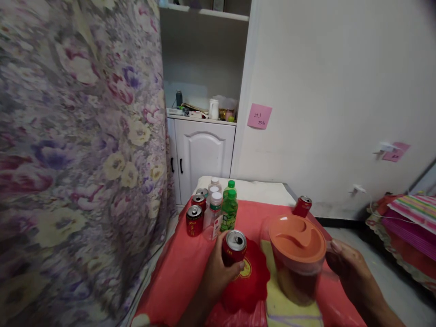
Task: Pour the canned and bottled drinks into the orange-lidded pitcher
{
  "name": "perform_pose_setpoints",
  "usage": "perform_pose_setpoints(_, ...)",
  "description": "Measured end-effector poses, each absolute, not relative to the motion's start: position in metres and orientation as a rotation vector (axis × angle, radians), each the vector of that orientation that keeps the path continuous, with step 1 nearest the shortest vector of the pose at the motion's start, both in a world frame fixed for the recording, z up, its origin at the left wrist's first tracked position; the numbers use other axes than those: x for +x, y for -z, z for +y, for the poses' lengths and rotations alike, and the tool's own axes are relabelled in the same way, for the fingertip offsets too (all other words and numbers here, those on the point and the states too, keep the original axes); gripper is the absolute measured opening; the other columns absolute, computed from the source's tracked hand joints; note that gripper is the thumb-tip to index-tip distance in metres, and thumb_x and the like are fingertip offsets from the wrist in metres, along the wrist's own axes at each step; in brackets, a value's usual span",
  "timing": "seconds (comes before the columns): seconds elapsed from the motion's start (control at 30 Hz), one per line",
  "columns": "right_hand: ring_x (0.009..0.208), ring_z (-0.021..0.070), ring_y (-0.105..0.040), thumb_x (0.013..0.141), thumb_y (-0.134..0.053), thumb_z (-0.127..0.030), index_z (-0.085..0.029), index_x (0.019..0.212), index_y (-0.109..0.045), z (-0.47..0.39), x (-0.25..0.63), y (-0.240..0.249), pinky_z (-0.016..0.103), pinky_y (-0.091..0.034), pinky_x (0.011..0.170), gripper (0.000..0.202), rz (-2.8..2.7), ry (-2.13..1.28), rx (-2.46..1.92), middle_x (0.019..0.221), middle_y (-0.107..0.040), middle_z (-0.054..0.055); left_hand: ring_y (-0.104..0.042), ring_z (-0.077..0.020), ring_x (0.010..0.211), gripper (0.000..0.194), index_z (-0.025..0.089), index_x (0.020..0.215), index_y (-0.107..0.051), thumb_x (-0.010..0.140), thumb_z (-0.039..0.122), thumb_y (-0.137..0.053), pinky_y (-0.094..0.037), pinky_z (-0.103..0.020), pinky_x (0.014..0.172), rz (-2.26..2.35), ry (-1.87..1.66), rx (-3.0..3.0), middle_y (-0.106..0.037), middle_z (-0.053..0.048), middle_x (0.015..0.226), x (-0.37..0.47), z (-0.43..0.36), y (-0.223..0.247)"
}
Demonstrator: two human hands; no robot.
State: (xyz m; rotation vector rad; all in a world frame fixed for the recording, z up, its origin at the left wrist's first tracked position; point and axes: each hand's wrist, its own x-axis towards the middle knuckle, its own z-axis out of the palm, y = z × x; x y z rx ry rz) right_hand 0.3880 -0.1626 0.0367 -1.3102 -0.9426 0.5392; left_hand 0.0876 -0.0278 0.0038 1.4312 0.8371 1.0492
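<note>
My left hand (218,268) is wrapped round an opened red can (234,249), upright over a red scalloped tray (252,286). At the right, my right hand (345,259) grips the handle of a clear pitcher (299,277) with an orange lid (298,238). Brown liquid shows inside the pitcher, which is over a yellow cloth (272,299). Whether its base touches the cloth I cannot tell. Behind my left hand stand clear bottles (211,220) with white caps, green bottles (230,211) and several dark red cans (194,221).
Another red can (301,206) is near the table's back right edge. The red tablecloth (166,281) covers the table. A floral curtain (81,159) hangs at the left, with a white cabinet (206,152) behind the table. Striped fabric (415,209) lies at the far right.
</note>
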Motion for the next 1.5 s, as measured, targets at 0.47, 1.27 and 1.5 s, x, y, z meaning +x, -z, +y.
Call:
perform_pose_setpoints(0.47, 0.055, 0.0115, -0.022, 0.085, -0.066, -0.063, -0.024, 0.061, -0.036, -0.154, 0.383, -0.034, 0.028, -0.018, 0.051, 0.055, -1.021, -0.65, -1.364, 0.06, -0.027, -0.006, -0.061, -0.0339, 0.124, 0.072, 0.023, 0.124, -0.058, 0.055, 0.012, -0.077, -0.043, -0.047, 0.111, 0.865, -0.959, 1.474, -0.07, -0.01, 0.129, 0.097, -0.03, 0.006)
perform_pose_setpoints(1.27, 0.056, 0.0104, -0.016, 0.084, -0.063, -0.07, -0.025, 0.061, -0.029, -0.137, 0.368, -0.056, 0.028, -0.014, 0.052, 0.06, -1.191, -0.727, -1.451, 0.061, -0.02, -0.007, -0.06, -0.0365, 0.126, 0.074, 0.023, 0.127, -0.064, 0.055, 0.016, -0.083, -0.045, -0.05, 0.11, 0.807, -1.069, 1.46, -0.071, -0.01, 0.129, 0.096, -0.02, 0.025)
perform_pose_setpoints(1.5, 0.055, 0.0102, -0.016, 0.082, -0.063, -0.071, -0.025, 0.061, -0.029, -0.132, 0.367, -0.056, 0.028, -0.014, 0.052, 0.061, -1.218, -0.735, -1.475, 0.061, -0.021, -0.007, -0.061, -0.0359, 0.124, 0.073, 0.023, 0.124, -0.064, 0.055, 0.013, -0.082, -0.046, -0.049, 0.109, 0.812, -1.068, 1.453, -0.072, -0.009, 0.127, 0.096, -0.019, 0.027)
